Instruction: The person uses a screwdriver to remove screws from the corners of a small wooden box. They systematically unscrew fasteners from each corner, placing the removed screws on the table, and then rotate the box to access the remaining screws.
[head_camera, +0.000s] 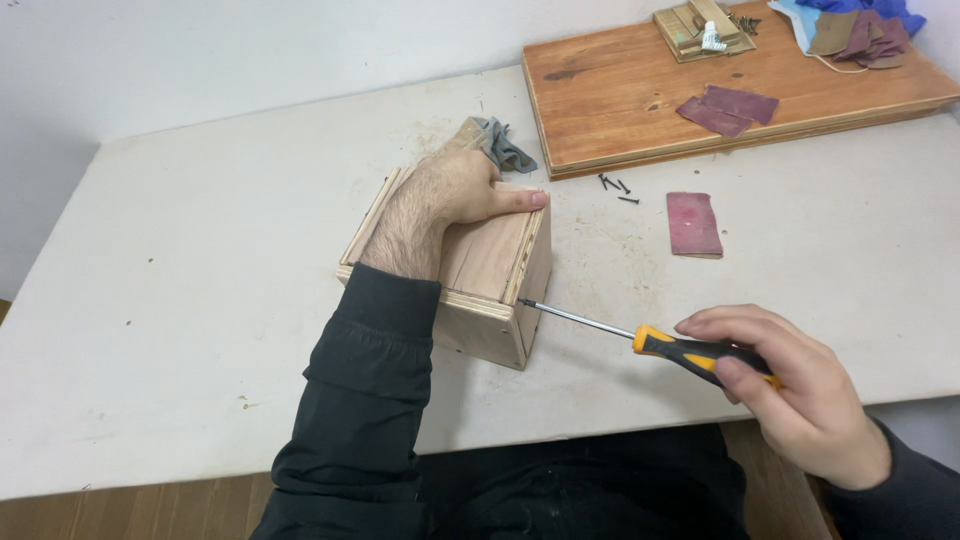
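A small plywood box (495, 265) sits on the white table (180, 300). My left hand (450, 195) lies flat on top of the box, thumb along its far edge, pressing it down. My right hand (790, 390) grips the orange and black handle of a screwdriver (640, 338). The screwdriver's thin metal shaft runs left, and its tip touches a screw on the box's right side near the upper front corner.
A grey rag (505, 148) lies behind the box. Three dark screws (617, 188) and a red sandpaper piece (693, 223) rest to the right. A brown wooden board (620, 95) at the back carries more sandpaper, small wooden parts and blue cloth.
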